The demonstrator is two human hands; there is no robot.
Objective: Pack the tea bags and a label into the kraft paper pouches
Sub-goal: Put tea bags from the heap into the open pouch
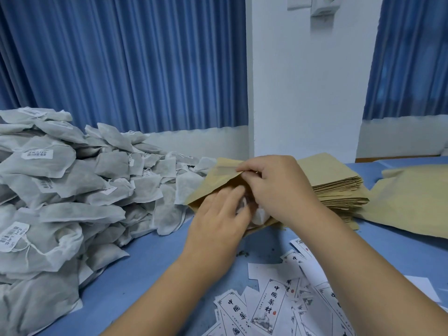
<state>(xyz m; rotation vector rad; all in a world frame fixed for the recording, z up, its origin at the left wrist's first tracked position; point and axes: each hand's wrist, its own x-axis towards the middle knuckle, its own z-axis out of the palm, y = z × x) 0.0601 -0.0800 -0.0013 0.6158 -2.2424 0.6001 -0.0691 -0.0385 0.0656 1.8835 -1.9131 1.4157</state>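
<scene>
The kraft pouch (213, 183) lies tilted on the counter (150, 263) between the two hands, its mouth turned toward the person. The right hand (278, 187) pinches the pouch's upper lip and lifts it. The left hand (215, 224) lies with fairly straight fingers on the white tea bags (260, 215) at the mouth, pressing rather than gripping, as far as the blur allows. The main risk, I judge, is that the thin paper lip tears or creases if the bags are forced in while bunched. The pinch could also slip and let the mouth close on bags that partly show outside the opening. A bag's string or tag could catch on the edge too. No label can be seen inside the pouch, so that step may get missed. The loose labels (274, 306) lie near the person, between the forearms and under the right one, where an arm could sweep them about. The big heap of tea bags (72, 190) crowds the pouch's left side, touching or nearly so, and could slide against it. Behind the right hand sits the stack of empty pouches (339, 190), with more pouches (412, 202) further right. Blue curtains (121, 57) hang behind.
</scene>
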